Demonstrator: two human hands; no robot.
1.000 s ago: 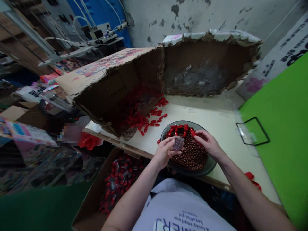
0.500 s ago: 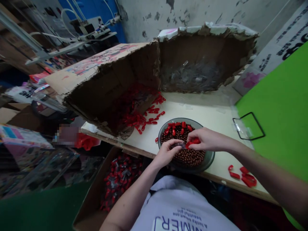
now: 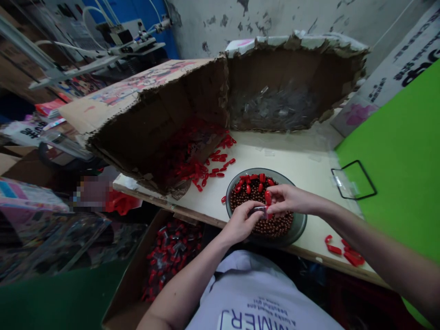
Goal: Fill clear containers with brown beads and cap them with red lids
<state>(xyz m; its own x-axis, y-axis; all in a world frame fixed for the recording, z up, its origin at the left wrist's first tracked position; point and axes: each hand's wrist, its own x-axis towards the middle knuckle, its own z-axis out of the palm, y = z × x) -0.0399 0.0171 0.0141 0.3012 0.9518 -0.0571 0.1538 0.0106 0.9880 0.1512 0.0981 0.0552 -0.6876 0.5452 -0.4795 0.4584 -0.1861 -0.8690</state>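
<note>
Over a grey bowl (image 3: pixel 301 225) of brown beads (image 3: pixel 275 228), my two hands meet. My left hand (image 3: pixel 244 221) is closed around a small clear plastic container (image 3: pixel 258 209), whose inside I cannot make out. My right hand (image 3: pixel 283 200) pinches a red plastic cap (image 3: pixel 268 199) against the container's right end. Whether the cap is fully seated cannot be seen. Several loose red pieces (image 3: pixel 253 179) lie on the beads at the bowl's far side.
A torn cardboard box (image 3: pixel 144 119) spills red pieces (image 3: pixel 206 172) onto the white table (image 3: pixel 250 151). Another open box (image 3: pixel 295 68) holds clear containers (image 3: pixel 282 105). Below left, a carton (image 3: pixel 118 293) contains red-capped containers (image 3: pixel 172 252). Red parts (image 3: pixel 350 252) lie at the right edge.
My right hand has brought the red cap up to the clear container, and the cap now stands more upright. My left hand has shifted slightly right.
</note>
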